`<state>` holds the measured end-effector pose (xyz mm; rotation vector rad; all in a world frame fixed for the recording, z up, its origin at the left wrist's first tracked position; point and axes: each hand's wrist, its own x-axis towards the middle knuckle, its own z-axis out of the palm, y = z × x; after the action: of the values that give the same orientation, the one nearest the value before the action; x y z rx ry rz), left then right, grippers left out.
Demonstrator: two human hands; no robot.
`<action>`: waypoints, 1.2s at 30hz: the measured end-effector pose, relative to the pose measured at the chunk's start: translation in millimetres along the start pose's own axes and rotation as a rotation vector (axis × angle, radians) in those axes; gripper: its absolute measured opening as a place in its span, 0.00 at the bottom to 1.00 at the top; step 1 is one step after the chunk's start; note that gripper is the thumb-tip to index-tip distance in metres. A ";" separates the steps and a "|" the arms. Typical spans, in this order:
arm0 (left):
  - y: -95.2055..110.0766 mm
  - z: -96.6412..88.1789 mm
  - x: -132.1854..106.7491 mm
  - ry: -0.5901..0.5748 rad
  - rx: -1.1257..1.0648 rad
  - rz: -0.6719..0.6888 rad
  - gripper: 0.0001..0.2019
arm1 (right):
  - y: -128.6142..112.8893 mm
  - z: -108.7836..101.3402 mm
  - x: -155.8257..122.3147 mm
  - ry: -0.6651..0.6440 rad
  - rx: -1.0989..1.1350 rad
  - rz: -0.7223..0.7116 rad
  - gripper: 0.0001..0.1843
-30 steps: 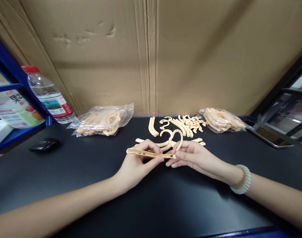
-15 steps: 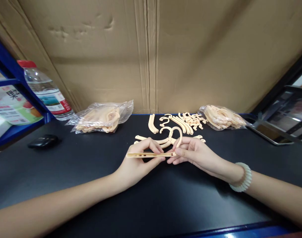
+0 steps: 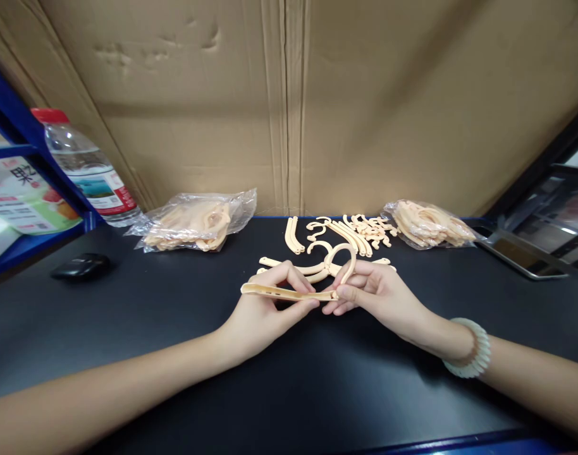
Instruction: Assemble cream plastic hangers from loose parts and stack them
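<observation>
My left hand point(image 3: 270, 303) pinches a cream plastic hanger arm point(image 3: 260, 291), held nearly level with its slotted side showing. In my right hand point(image 3: 374, 287) is a curved cream hanger hook point(image 3: 351, 254), its lower end meeting the right end of the arm at my fingertips. Whether the two parts are joined there, I cannot tell. Just behind my hands lie hangers with hooks and arms point(image 3: 320, 268), partly covered by my fingers. Farther back are two loose hanger arms point(image 3: 293, 236), a row of several more arms point(image 3: 350, 237), and a pile of loose hooks point(image 3: 372, 229).
A clear bag of hanger parts point(image 3: 189, 224) lies at the back left, another bag point(image 3: 429, 222) at the back right. On the left are a black mouse point(image 3: 80, 266) and a water bottle point(image 3: 97, 170). A phone-like device point(image 3: 526, 256) lies right. Cardboard point(image 3: 388, 114) stands behind.
The hanger arm has tilted slightly, its slotted side turning, and the hook leans a little more to the right. Both hands keep their grips. The view has shifted slightly.
</observation>
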<state>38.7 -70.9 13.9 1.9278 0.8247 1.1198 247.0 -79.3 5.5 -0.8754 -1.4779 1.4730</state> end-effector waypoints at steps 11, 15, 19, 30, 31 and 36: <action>2.0 8.0 -3.5 -0.018 -0.367 -0.300 0.12 | -0.4 2.0 1.3 0.030 -0.072 -0.124 0.12; 1.0 8.5 -1.3 0.072 -0.420 -0.373 0.14 | -1.8 0.3 2.6 0.083 -0.123 -0.137 0.12; -0.6 8.7 -1.9 0.105 -0.452 -0.396 0.18 | -1.8 -0.8 2.3 0.062 -0.094 -0.097 0.12; 6.5 14.6 -2.2 0.000 -0.519 -0.442 0.11 | -5.7 -5.6 5.3 0.085 -0.075 -0.114 0.16; 7.4 14.4 -1.7 0.024 -0.523 -0.455 0.10 | -9.0 -14.1 7.3 0.129 -0.144 -0.161 0.15; 8.8 12.4 0.4 0.061 -0.556 -0.494 0.10 | -25.3 -72.7 21.6 0.182 -0.880 -0.482 0.07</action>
<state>51.4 -78.6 17.2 1.1571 0.8501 0.9706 307.3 -32.1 28.5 -1.0057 -2.0323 0.3436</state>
